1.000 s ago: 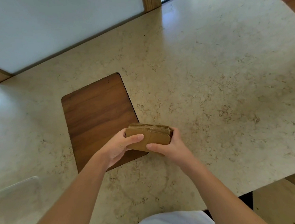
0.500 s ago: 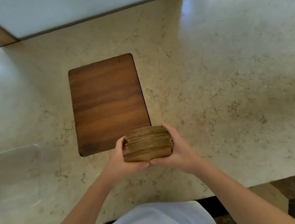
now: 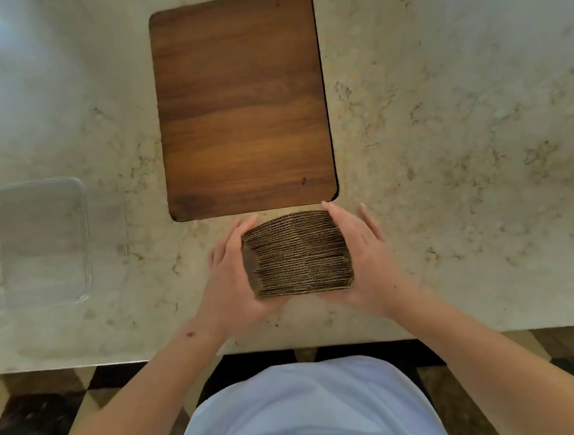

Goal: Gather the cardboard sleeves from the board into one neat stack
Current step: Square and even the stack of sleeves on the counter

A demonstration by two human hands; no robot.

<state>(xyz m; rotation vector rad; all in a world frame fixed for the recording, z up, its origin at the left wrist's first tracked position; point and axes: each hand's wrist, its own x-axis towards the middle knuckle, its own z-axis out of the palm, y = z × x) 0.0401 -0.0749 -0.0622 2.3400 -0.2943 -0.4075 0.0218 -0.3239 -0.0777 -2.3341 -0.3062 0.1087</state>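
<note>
**Stack of sleeves held between both hands, off the board**

The stack of cardboard sleeves (image 3: pixel 297 252) sat between the 2 hands, over the marble countertop (image 3: pixel 459 118) and just on the person's side of the wooden board (image 3: pixel 242 100). It stood on edge toward the camera, so the corrugated edges of the many sleeves showed as fine stacked lines (the left end looked a little uneven, with 1 flap sticking out).

The left hand (image 3: pixel 230 276) pressed flat against the stack's left side, its fingers nearly straight and reaching toward the board. The right hand (image 3: pixel 364 259) cupped the right side in the same way, fingers extended along the stack, with 1 finger spread away from it to the right. The 2 hands were apart, the stack clamped between the palms. Whether the stack's underside touched the countertop could not be told.

The board lay just beyond the fingertips with nothing on it. A clear plastic container (image 3: pixel 33 242) stood on the countertop well to the left of the left hand. Below the hands, past the counter's edge, the person's light blue shirt (image 3: pixel 307 411) filled the view.
</note>
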